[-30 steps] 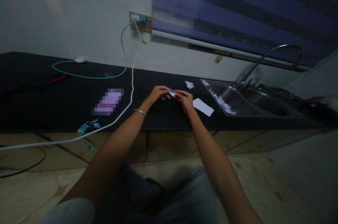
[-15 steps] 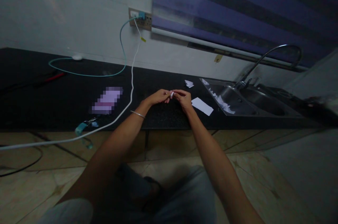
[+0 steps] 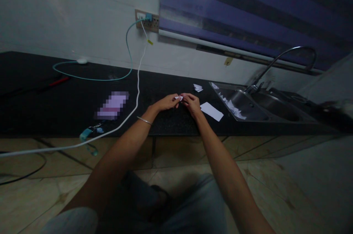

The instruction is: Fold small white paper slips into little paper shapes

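Note:
Over the black counter (image 3: 55, 105), my left hand (image 3: 165, 102) and my right hand (image 3: 191, 103) meet fingertip to fingertip. Both pinch a small folded piece of white paper (image 3: 178, 98) between them. A silver bangle sits on my left wrist. A flat white paper slip (image 3: 211, 111) lies on the counter just right of my right hand. A few small white paper scraps (image 3: 198, 87) lie further back.
A steel sink (image 3: 256, 105) with a curved tap (image 3: 284, 61) is set into the counter at right. A white cable (image 3: 132, 111) and a teal cable (image 3: 110, 79) run from a wall socket (image 3: 146, 21). A blurred flat object (image 3: 112, 105) and a teal lanyard (image 3: 88, 136) lie at left.
My hands have drawn closer together around the small paper, and its visible part has shrunk. The view shifted slightly.

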